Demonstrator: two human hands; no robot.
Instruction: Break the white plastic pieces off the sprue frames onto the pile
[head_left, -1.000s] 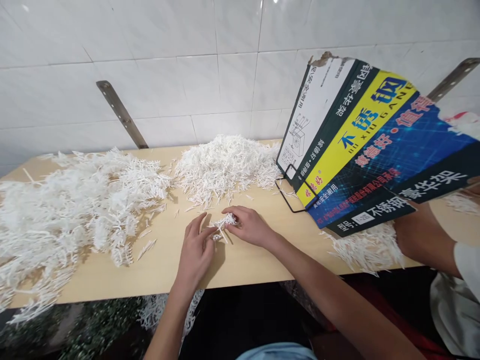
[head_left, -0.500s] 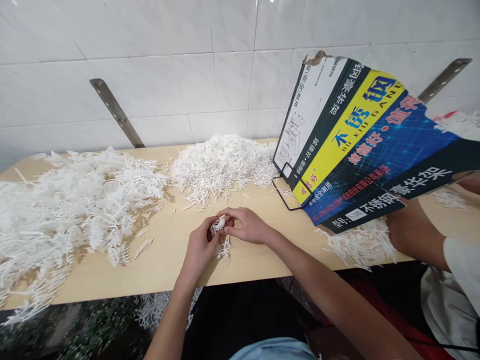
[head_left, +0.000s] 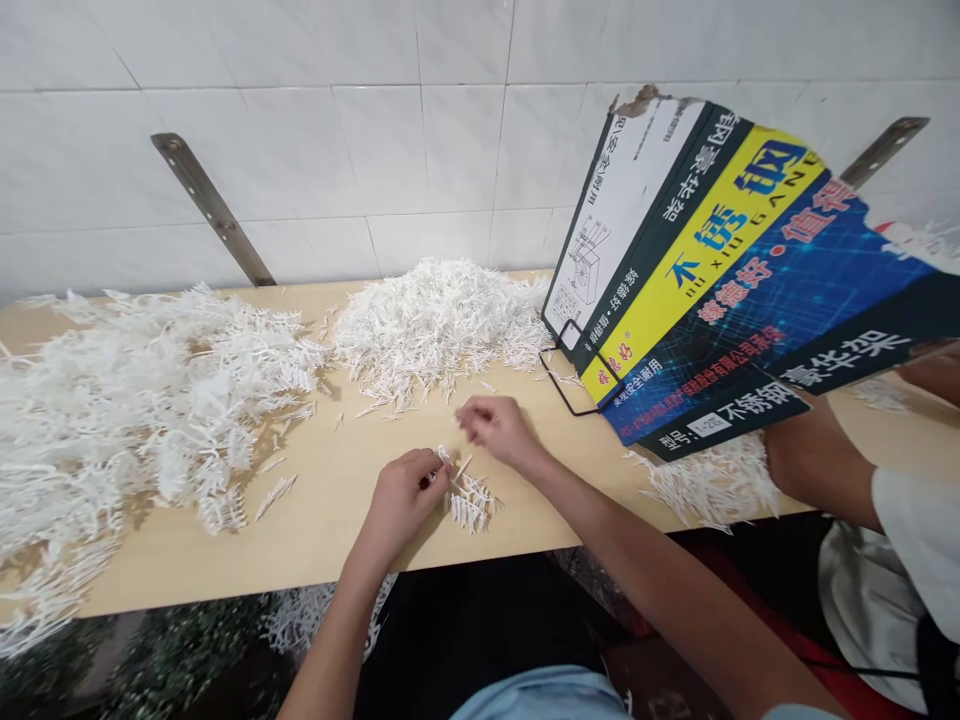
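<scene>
My left hand (head_left: 401, 500) is closed in a pinch on a white comb-like plastic strip (head_left: 466, 500) that hangs from its fingers just above the wooden tabletop (head_left: 337, 520). My right hand (head_left: 499, 430) hovers a little beyond and to the right of it, fingers curled and slightly blurred; whether they hold a small piece I cannot make out. A heap of loose white plastic pieces (head_left: 439, 320) lies just beyond both hands. A larger tangle of uncut white strips (head_left: 127, 400) covers the table's left side.
A printed cardboard box (head_left: 720, 270) leans over the table at the right, beside a black wire stand (head_left: 577, 385). Another person's arm (head_left: 817, 470) and white sleeve are under it, by more white pieces (head_left: 712, 485). Two metal brackets (head_left: 210, 205) slope down the tiled wall.
My hands have parted: the right has drawn away toward the heap, while the left has dropped nearer the table edge with the strip dangling from it.
</scene>
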